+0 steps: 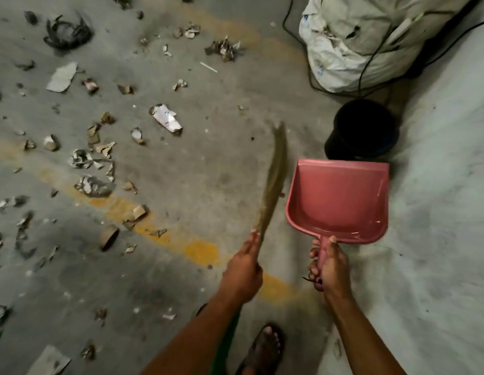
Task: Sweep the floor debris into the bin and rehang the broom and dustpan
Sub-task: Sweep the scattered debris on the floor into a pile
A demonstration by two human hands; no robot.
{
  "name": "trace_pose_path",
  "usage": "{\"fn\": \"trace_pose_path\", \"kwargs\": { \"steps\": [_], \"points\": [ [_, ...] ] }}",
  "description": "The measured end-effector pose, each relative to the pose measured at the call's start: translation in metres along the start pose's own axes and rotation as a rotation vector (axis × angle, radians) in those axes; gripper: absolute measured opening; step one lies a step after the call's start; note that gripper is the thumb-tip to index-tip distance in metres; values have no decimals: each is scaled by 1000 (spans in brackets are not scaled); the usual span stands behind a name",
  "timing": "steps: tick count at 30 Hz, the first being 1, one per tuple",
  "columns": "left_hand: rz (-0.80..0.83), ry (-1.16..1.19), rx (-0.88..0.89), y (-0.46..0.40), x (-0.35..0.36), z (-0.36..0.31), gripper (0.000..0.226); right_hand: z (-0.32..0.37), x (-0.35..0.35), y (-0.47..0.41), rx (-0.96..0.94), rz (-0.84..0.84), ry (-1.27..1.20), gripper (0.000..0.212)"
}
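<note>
The sweeping looks barely begun, judging by how much litter still lies loose. The left hand (244,269), low in the middle of the frame, is clenched round the neck of a soft grass broom (273,180), whose blurred bristles slant up toward the centre. The right hand (330,266), just to its right, grips the handle of a pink dustpan (338,201); the pan is empty and I cannot tell whether it is lifted or resting on the floor. Directly above the pan in the frame, very near its far edge, stands a dark round bin (362,128), and above that, in the upper right, a bulging white sack (357,41) with black cables (370,63) trailing over it.

The debris (100,158), torn paper, cardboard scraps and a short cardboard tube, is scattered over the left half and upper middle of the frame, well apart from the pan. The next move, as I judge it, calls for reaching the bristles out left and drawing the scraps into one heap before the pan's lip is set flat beside it.

The concrete floor (208,163) is grey, dusty and crossed by a worn yellow painted line running from the left edge toward the bottom centre. A pale, scuffed surface (438,212) fills the right side. A sandalled foot (265,347) shows at the bottom edge. No hook for hanging the tools is in view
</note>
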State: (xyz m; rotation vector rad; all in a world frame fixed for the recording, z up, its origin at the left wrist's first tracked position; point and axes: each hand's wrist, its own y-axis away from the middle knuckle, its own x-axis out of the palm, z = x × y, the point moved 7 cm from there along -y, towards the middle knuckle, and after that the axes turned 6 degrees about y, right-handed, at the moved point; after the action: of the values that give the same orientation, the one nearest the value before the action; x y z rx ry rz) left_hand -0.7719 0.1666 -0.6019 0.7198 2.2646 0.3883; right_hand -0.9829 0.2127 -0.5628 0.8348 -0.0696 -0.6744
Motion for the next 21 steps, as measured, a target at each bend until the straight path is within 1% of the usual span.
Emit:
{"fn": "trace_pose_path", "kwargs": {
  "steps": [3,6,7,9,12,15,18,21],
  "points": [
    [159,-76,93,-35,48,-38,89,0,-27,-8,-10,-72,19,47],
    [306,-153,152,-91,82,-41,100,-5,-40,-19,-7,-90,13,47],
    [334,-179,134,-112,87,-35,100,-8,-42,-24,-7,-90,17,46],
    [331,-221,32,-149,81,-20,93,-14,-37,-34,-6,-71,35,45],
    [214,-210,-118,-187,37,3,75,-20,-16,-49,-8,-5,31,46],
    [79,-197,-228,-209,-19,41,72,-18,13,-61,-10,64,44,44],
    [-86,-172,-369,-210,-80,88,60,-12,42,-66,-26,133,56,45],
    [-235,-89,-535,-191,-141,135,50,-4,65,-65,-45,170,66,47]
  ]
}}
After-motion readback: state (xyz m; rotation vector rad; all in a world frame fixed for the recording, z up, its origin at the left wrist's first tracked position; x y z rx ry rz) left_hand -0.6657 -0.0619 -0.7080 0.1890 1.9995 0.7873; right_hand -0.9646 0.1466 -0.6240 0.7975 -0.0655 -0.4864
